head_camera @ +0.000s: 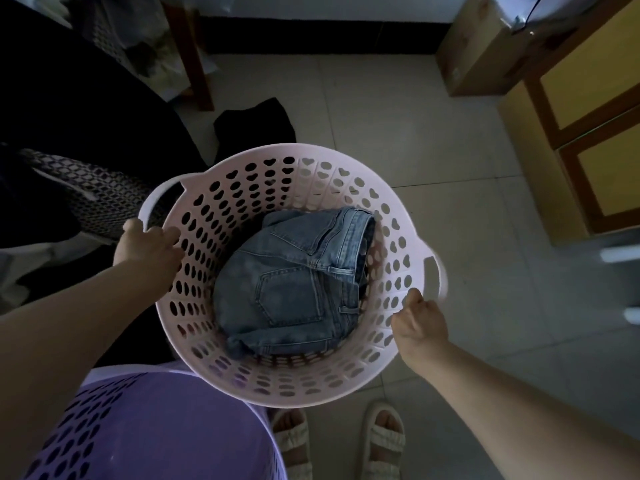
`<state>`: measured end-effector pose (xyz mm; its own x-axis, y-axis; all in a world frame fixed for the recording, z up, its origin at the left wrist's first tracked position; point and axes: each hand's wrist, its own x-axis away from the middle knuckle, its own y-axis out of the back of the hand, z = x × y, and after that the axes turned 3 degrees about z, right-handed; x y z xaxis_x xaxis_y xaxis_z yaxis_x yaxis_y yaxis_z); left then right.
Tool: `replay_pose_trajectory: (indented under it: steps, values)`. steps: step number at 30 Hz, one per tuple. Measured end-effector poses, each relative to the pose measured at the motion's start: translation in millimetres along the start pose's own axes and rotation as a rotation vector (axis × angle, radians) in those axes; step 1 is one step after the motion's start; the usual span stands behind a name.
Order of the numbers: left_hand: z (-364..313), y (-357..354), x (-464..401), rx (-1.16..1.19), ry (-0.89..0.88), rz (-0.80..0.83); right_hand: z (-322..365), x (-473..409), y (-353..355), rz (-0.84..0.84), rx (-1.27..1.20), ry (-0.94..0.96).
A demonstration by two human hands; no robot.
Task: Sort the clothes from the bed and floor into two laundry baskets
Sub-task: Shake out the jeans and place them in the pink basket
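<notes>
A pale pink perforated laundry basket [311, 157] is held above the tiled floor in the middle of the view. Folded blue jeans [294, 282] lie in its bottom. My left hand [149, 247] grips the basket's left rim just below the left handle. My right hand [420, 320] is closed on the right rim near the right handle. A purple perforated basket [156, 427] stands at the lower left, partly under the pink one, and looks empty. A black garment [256, 128] lies on the floor behind the pink basket. A patterned black-and-white garment [90, 188] lies on the dark bed at left.
The dark bed [69, 109] fills the left side. A wooden cabinet [588, 133] and a cardboard box [474, 46] stand at the right. A wooden table leg [194, 60] rises at top left. My sandalled feet [339, 441] stand on the tiles below the basket.
</notes>
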<state>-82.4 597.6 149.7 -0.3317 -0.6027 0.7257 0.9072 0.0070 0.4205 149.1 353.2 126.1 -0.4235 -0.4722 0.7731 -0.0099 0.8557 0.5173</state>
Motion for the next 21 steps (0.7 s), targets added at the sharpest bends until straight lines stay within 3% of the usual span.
replay_pose_trajectory:
  steps: [10,21]
  values:
    - [3,26,-2,-0.035,-0.006,-0.028,-48,-14,28,-0.031,0.067,0.014]
    - [-6,105,-11,0.057,0.028,-0.04,-142,-55,62,-0.079,0.146,-0.017]
